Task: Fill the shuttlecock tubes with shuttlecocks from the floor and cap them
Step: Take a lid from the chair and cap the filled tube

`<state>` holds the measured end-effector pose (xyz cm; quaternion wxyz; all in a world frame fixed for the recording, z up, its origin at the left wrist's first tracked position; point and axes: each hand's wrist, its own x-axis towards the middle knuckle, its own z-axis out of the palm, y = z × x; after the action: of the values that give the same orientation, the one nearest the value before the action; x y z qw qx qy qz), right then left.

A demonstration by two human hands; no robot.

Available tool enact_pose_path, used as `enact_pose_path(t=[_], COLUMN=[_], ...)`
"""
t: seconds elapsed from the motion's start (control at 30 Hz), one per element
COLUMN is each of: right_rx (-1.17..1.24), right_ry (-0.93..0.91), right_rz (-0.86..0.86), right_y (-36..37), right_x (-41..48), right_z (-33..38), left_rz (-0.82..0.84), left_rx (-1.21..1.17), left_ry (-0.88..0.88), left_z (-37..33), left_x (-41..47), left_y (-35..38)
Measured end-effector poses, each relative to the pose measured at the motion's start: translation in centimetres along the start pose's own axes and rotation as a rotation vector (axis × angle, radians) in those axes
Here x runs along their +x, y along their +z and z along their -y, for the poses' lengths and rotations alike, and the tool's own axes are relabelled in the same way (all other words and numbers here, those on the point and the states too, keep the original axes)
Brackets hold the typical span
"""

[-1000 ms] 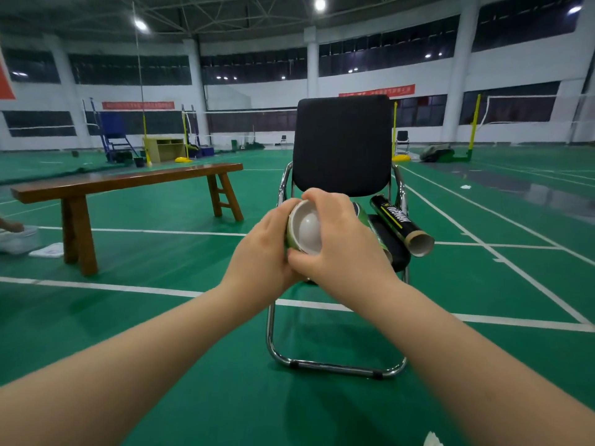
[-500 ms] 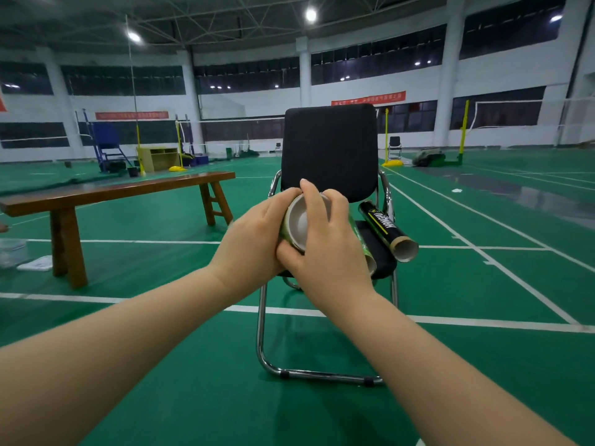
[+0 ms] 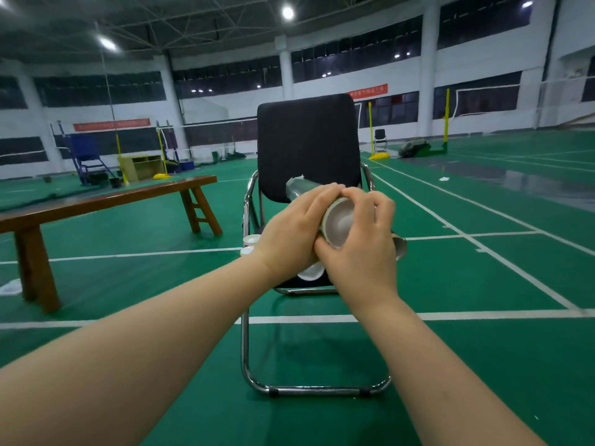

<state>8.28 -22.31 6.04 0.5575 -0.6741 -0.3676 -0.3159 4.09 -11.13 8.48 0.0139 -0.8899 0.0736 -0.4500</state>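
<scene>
I hold a shuttlecock tube (image 3: 297, 189) level in front of the black chair (image 3: 307, 146). My left hand (image 3: 289, 231) grips the tube's body near its near end. On that near end sits a whitish cap (image 3: 338, 222), and my right hand (image 3: 363, 249) curls its fingers round the cap's rim. The tube's far end points up and left toward the chair back. Behind my right hand, the open end of a second tube (image 3: 399, 247) lies on the chair seat. White caps (image 3: 251, 241) rest on the seat's left side, and another cap (image 3: 310, 273) shows under my hands.
A wooden bench (image 3: 106, 204) stands to the left on the green court floor. The chair's chrome frame (image 3: 315, 389) rests on the floor just ahead. Yellow net posts (image 3: 447, 123), a blue umpire chair (image 3: 85, 159) and a cabinet stand far back. A small white scrap (image 3: 444, 178) lies at far right.
The tube has swung so its capped end now faces right and toward me. My right hand has shifted from covering the cap to gripping its rim. The view has moved closer to the chair.
</scene>
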Motion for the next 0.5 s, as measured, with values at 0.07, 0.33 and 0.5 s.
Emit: enact_pose_path(t=[0.07,0.33,0.5], right_rx=[0.003,-0.066,-0.192], right_ry=[0.014,-0.025,-0.105], right_rz=[-0.005,-0.039,0.017], right_y=[0.8,3.2,5.1], right_x=[-0.4,-0.9,0.4], right_z=[-2.4,-14.1,-19.9], left_rz=[0.013,0.378,0.666], left_rx=[0.004,0.075,0.251], left_ry=[0.024,-0.062,-0.073], left_z=[0.8,5.6,8.1], left_x=[-0.1,-0.5,-1.0], left_y=[2.3,11.1,16.0])
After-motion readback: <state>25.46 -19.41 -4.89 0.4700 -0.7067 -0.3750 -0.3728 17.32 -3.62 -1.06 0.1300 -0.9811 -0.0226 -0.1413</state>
